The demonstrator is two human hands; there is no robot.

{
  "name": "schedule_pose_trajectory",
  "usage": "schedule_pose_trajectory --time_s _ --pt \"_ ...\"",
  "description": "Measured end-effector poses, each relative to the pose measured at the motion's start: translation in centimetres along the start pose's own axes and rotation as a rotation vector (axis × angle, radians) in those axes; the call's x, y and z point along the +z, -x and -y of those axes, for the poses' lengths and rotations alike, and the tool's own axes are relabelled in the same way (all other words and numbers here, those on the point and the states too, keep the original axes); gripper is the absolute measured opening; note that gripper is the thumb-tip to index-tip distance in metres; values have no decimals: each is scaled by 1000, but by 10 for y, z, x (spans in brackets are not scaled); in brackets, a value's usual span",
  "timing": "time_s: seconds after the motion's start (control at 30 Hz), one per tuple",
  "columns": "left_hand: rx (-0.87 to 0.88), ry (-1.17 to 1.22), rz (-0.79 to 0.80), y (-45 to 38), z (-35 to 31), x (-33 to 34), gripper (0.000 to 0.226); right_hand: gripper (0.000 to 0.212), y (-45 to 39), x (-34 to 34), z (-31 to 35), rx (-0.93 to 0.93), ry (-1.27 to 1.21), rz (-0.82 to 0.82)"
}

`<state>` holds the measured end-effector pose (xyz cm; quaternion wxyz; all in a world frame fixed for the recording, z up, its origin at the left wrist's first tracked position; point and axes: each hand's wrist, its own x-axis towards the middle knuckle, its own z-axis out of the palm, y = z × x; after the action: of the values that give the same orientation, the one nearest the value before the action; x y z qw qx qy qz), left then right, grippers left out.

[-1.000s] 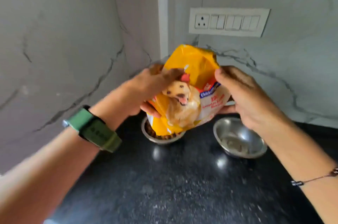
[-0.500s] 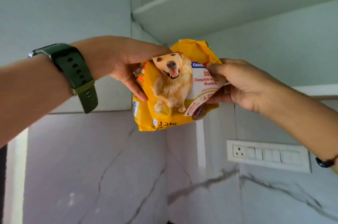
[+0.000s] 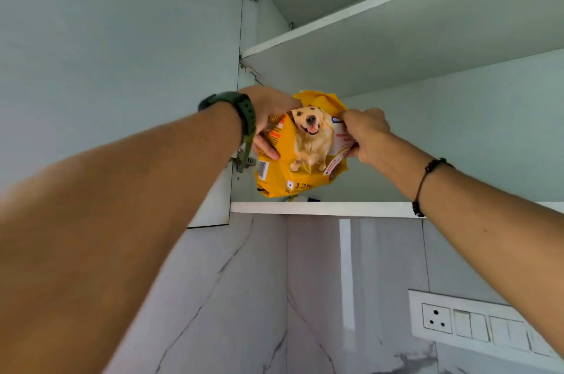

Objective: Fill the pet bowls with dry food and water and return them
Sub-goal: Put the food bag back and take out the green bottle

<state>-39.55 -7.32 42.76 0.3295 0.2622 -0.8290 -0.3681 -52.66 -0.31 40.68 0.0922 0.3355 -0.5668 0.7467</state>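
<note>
While both arms reach upward, the person holds a yellow bag of dog food (image 3: 300,160) at the opening of a wall cabinet, just above the edge of the lowest shelf (image 3: 320,208). The left hand (image 3: 268,117) is clamped on the upper left side of the bag, the thumb lying across the front and the fingers going behind it. The right hand (image 3: 364,135) grips the upper right side, with the fingers curled over the white part of the label. The bag stands nearly upright, its top folded and crumpled, and the picture of a golden dog faces the room. I cannot tell if the bottom of the bag touches the shelf. A green watch (image 3: 241,117) sits on the left wrist and a thin dark bracelet (image 3: 424,184) on the right one. The cabinet door (image 3: 122,53) is open on the left. Below, on the marble wall, there is a white switch panel (image 3: 476,324). The pet bowls are not in view.
</note>
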Motion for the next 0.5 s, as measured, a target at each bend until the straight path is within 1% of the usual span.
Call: schedule_pose_trajectory --time_s 0.03,0.1,0.2,0.27,0.3,0.33,0.4,0.47,0.5 --pt "-9 60 -14 -16 6 5 53 46 -7 9 -5 1 9 18" --pt "-16 141 -33 -39 17 13 43 63 -17 27 -17 13 23 100" --pt "-9 165 -105 -68 29 24 21 60 -34 56 -37 65 161 288" --pt "42 109 -148 -88 38 28 19 65 -40 68 -48 45 379 392" --pt "94 76 -151 -98 43 29 17 67 -42 71 -51 6 523 429" --pt "151 48 -156 -109 48 31 22 66 -42 73 -52 -70 711 448" --pt "227 -63 -202 -125 56 36 30 56 -33 73 -48 -274 1111 431" --pt "245 -245 -352 -136 61 45 28 46 -23 74 -44 -458 1341 380" --pt "256 -338 -409 -137 62 47 27 43 -21 77 -44 -512 1430 373"
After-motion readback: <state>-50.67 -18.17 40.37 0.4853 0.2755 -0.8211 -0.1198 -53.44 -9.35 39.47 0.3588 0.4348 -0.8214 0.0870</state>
